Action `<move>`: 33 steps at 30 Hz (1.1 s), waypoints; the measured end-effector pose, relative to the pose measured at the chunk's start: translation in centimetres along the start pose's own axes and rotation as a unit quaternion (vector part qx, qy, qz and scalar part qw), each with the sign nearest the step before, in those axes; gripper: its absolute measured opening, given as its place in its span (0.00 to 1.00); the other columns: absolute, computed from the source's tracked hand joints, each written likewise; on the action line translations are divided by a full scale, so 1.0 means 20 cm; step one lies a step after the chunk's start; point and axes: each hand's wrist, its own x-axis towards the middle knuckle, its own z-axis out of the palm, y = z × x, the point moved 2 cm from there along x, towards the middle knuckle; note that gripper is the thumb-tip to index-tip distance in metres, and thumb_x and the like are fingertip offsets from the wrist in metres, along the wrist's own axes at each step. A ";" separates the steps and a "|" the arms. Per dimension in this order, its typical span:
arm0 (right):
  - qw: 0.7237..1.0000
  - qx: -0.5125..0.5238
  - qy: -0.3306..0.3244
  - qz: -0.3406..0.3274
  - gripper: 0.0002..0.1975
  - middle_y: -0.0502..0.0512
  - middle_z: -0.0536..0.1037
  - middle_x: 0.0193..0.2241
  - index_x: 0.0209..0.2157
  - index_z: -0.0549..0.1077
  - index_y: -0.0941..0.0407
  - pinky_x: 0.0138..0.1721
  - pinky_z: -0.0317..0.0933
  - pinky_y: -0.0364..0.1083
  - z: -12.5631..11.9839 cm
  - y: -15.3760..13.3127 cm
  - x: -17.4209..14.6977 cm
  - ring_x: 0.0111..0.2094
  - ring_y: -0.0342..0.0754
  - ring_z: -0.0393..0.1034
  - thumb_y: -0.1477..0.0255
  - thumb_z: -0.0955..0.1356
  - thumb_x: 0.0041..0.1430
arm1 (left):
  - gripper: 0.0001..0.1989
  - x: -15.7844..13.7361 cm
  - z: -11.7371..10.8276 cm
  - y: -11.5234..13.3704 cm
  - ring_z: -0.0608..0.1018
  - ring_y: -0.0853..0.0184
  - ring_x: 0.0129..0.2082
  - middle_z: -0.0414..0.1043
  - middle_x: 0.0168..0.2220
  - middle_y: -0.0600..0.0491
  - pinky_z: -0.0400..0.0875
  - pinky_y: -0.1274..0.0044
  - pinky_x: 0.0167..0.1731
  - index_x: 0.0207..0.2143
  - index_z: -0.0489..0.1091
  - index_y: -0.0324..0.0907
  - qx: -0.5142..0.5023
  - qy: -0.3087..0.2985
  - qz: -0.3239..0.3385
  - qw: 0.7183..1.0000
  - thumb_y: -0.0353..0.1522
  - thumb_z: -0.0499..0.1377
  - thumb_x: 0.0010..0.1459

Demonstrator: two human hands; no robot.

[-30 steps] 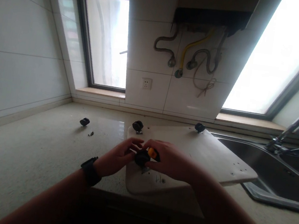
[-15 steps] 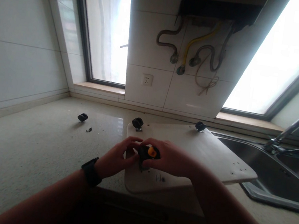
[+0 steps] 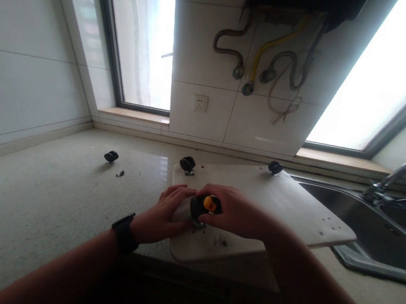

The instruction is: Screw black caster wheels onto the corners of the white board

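Closed around an orange-and-black screwdriver handle, my right hand is over the near left corner of a white board. Just beside the handle is a black caster wheel, its metal plate against the board. My left hand, with a dark watch at the wrist, rests at the board's left edge. Its fingers are stretched out and its thumb reaches toward the plate. The screwdriver's tip is hidden. Two more casters, one far left and one far right, stand on the board.
A loose caster lies on the speckled counter at the left, near a small pile of screws. A steel sink with a faucet is at the right, and the board's right end overhangs its edge.
My left fingers have gone from curling round the caster to lying stretched out, with the thumb lower by the plate. The screwdriver stays in my right hand. The view has tilted down slightly.
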 end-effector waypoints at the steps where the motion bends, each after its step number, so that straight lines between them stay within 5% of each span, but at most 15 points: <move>1: 1.000 0.001 0.003 0.004 0.22 0.56 0.80 0.45 0.50 0.75 0.53 0.49 0.60 0.52 0.00 0.00 0.00 0.47 0.55 0.73 0.63 0.74 0.54 | 0.31 0.00 0.00 0.00 0.53 0.49 0.69 0.60 0.64 0.47 0.53 0.52 0.65 0.64 0.58 0.52 -0.002 -0.007 -0.004 1.000 0.38 0.64 0.61; 5: 1.000 0.007 0.008 0.011 0.25 0.57 0.80 0.48 0.53 0.75 0.52 0.49 0.60 0.52 0.00 0.01 -0.01 0.48 0.56 0.72 0.60 0.74 0.54 | 0.28 0.01 0.00 0.00 0.53 0.50 0.68 0.61 0.65 0.48 0.52 0.52 0.65 0.64 0.60 0.53 -0.006 -0.016 -0.012 1.000 0.38 0.62 0.63; 16: 0.999 -0.026 0.013 0.041 0.22 0.54 0.79 0.37 0.42 0.78 0.52 0.40 0.60 0.49 0.01 0.02 -0.02 0.38 0.52 0.71 0.53 0.75 0.50 | 0.26 0.02 0.01 0.02 0.58 0.52 0.66 0.65 0.62 0.49 0.52 0.56 0.65 0.62 0.63 0.51 0.025 0.003 0.001 1.000 0.38 0.62 0.62; 33: 0.999 -0.028 0.014 0.040 0.22 0.53 0.80 0.37 0.43 0.77 0.52 0.40 0.60 0.49 0.02 0.03 -0.01 0.38 0.52 0.71 0.55 0.76 0.50 | 0.25 0.03 0.01 0.03 0.61 0.52 0.64 0.67 0.61 0.48 0.55 0.57 0.63 0.60 0.64 0.50 0.030 0.010 0.006 0.999 0.40 0.63 0.62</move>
